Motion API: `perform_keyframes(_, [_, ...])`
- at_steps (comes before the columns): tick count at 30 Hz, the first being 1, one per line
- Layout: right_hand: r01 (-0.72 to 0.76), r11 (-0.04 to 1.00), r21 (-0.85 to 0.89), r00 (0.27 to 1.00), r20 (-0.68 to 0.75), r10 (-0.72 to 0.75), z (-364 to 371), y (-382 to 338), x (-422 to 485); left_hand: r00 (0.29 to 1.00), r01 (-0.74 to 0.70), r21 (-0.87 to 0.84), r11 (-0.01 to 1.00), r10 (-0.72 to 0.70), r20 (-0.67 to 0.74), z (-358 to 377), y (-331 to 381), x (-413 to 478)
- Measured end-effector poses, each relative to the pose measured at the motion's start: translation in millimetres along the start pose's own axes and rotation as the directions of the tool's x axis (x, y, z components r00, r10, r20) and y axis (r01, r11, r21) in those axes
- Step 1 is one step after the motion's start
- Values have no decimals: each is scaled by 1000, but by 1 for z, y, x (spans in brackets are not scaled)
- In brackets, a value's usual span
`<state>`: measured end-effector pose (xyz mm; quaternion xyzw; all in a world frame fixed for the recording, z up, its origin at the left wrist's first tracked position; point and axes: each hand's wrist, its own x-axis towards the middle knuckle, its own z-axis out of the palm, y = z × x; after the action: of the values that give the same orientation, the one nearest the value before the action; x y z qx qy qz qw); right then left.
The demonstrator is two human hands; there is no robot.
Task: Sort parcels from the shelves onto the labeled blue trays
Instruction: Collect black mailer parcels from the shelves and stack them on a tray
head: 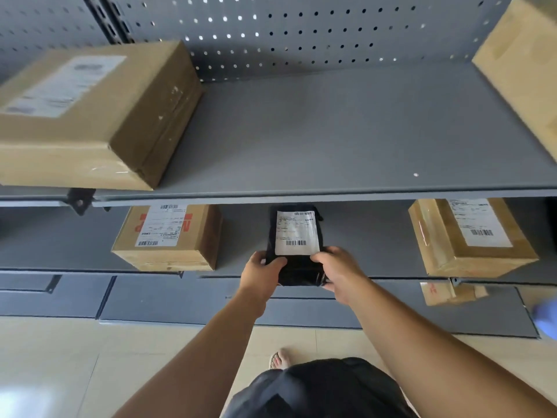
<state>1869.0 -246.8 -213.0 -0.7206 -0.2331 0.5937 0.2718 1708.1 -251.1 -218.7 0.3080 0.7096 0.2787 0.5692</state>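
Judging from here, the sort has hardly begun. The grey shelving carries a big carton at upper left and another carton cut off at upper right. The lower shelf has a red-printed box centre left, a taped box centre right and a small box below it. No blue tray shows. At mid-frame my left hand and right hand curl round the black parcel's near corners at the lower shelf's front; whether it is lifted, I cannot tell.
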Motion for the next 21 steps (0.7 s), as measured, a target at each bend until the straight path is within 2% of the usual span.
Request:
perform_keyframes(7, [65, 997, 31, 992, 109, -68, -18, 1, -28, 999, 43, -172, 984, -47, -18, -4, 0, -47])
perform_keyframes(12, [142, 989, -29, 974, 183, -135, -12, -1, -55, 989, 43, -288, 957, -81, -121, -13, -6, -87])
perform_keyframes(21, [244, 969, -45, 913, 347, -214, 51, 14, -113, 935, -117, -513, 850, -80, -346, -67, -42, -157])
